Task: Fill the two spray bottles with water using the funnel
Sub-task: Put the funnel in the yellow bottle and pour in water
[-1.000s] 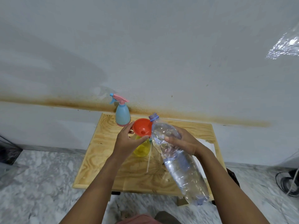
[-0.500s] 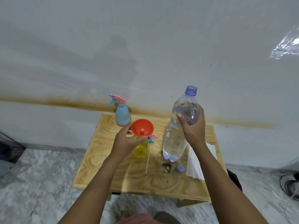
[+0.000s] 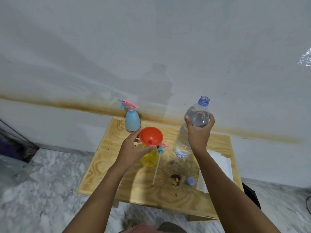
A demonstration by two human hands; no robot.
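Observation:
An orange funnel (image 3: 151, 136) sits in the neck of a yellow spray bottle (image 3: 149, 158) at the table's middle. My left hand (image 3: 134, 148) grips the funnel's rim and stem. Beside the yellow bottle lies its pink and blue spray head (image 3: 161, 147), its long white tube trailing toward me. A blue spray bottle (image 3: 132, 121) with a pink trigger stands capped at the back. My right hand (image 3: 198, 132) holds a clear uncapped water bottle (image 3: 190, 132) upright by its shoulder, base just above or on the table, right of the funnel.
The small plywood table (image 3: 107, 179) stands against a white wall with a brown stain line. A blue bottle cap (image 3: 191, 180), a dark knot in the wood (image 3: 175, 179) and white paper (image 3: 217, 167) lie at the front right. Marble floor surrounds the table.
The water bottle went from tilted over the funnel to upright, moving right and down toward the table. My left hand and the funnel stayed in place.

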